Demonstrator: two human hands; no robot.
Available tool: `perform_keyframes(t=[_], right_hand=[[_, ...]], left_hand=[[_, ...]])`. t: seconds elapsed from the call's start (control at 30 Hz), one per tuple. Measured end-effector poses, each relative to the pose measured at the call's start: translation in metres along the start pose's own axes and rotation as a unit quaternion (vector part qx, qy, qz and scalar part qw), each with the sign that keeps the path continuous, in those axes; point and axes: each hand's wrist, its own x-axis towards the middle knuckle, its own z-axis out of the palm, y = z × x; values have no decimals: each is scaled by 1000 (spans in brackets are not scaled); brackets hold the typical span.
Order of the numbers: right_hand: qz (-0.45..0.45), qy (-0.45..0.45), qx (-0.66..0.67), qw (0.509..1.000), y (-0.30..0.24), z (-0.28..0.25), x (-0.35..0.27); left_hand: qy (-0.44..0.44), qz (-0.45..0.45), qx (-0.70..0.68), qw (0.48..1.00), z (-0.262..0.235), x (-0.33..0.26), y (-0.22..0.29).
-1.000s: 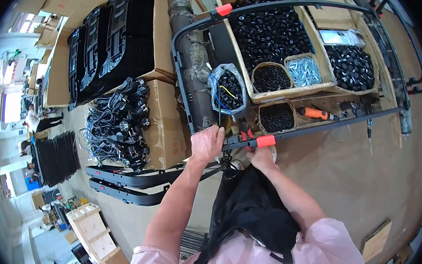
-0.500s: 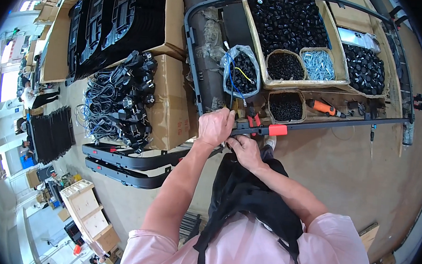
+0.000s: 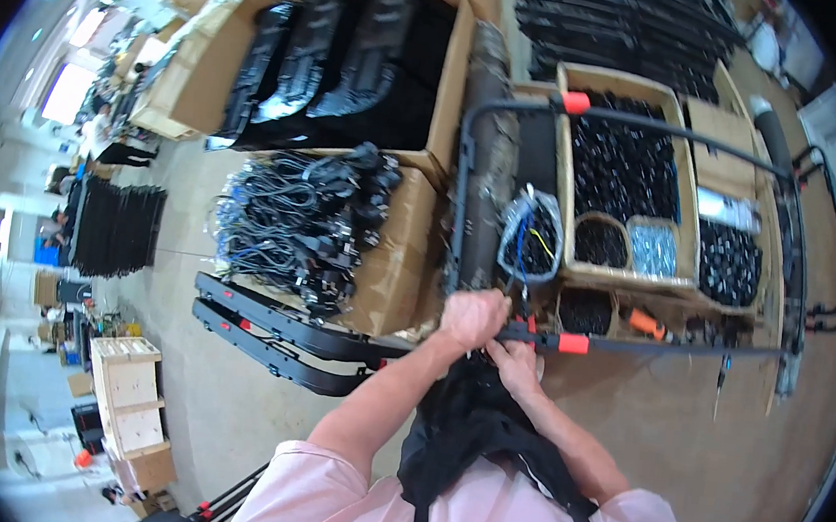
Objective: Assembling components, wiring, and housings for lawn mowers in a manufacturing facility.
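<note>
A large black frame [image 3: 629,347] with red corner pieces lies across the work table. My left hand [image 3: 475,318] is closed in a fist over its near left corner. Just below and to the right, my right hand [image 3: 516,365] is closed at the underside of the same corner; its fingertips are partly hidden, and what they pinch cannot be made out. Beyond my hands, a clear plastic bag [image 3: 531,246] holds small black parts, with a blue and a yellow wire lying over it. Something red-handled [image 3: 532,327] rests beside the frame near my right hand.
Wooden trays [image 3: 625,276] of black caps and screws stand inside the frame, near an orange power tool [image 3: 647,324]. To the left are bundled cables [image 3: 293,215] on a cardboard box [image 3: 392,269], black panels [image 3: 355,67] in a carton, and curved black bars [image 3: 276,348]. People work far left.
The view has shifted, so the table and frame appear farther right and lower, and more shows at the back. Both hands stay closed at the same frame corner.
</note>
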Motion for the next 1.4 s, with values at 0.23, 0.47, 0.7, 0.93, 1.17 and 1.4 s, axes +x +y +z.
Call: perform_keyframes(t=[0.23,0.47,0.7,0.93,1.17,1.4], right_hand=[[31,-95,-220,970,-13,-51,-25],[-8,-33,-161,986,-24,-81,-83],[6,94,-127,987,-28,-90,-111],[47,103,-176,978,-18,-88,-113],[17,42,-242,969,-45,-90,-105],[-80,21,-225,971,-118,-96,-73]], left_hand=[[18,-26,-98,995,-73,43,9],[367,-39,145,918,-239,178,-107],[247,-207,302,897,-330,194,-250],[125,-151,331,923,-347,182,-286],[312,-99,197,924,-370,171,-273],[476,-117,-333,805,-368,163,-204]])
